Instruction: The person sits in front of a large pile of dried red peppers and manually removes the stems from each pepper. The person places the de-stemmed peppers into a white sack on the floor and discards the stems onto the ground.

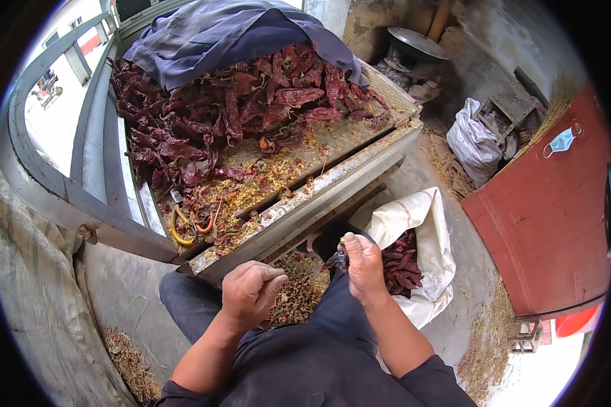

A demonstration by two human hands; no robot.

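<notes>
My right hand [364, 264] is closed around a dark, shrivelled piece of dried chili pepper [339, 258], most of which the fingers hide. Thumb against curled fingers, my left hand [252, 292] is drawn together, and nothing shows in it. Between my knees, below the hands, lies a heap of chili stems and scraps [298, 290]. Dark red dried chilies [401, 264] fill the bottom of an open white woven sack [435, 249], just right of my right hand. In front, a large pile of dried red chilies [224, 114] covers much of a truck bed [371, 112].
A blue-grey cloth [224, 35] drapes the pile's back. Yellow seeds [265, 188] and yellow-handled pliers [181, 226] lie on the bed near its front edge. A metal side rail [46, 198] curves along the left. A red panel [545, 203] and a stuffed white sack [472, 142] stand right.
</notes>
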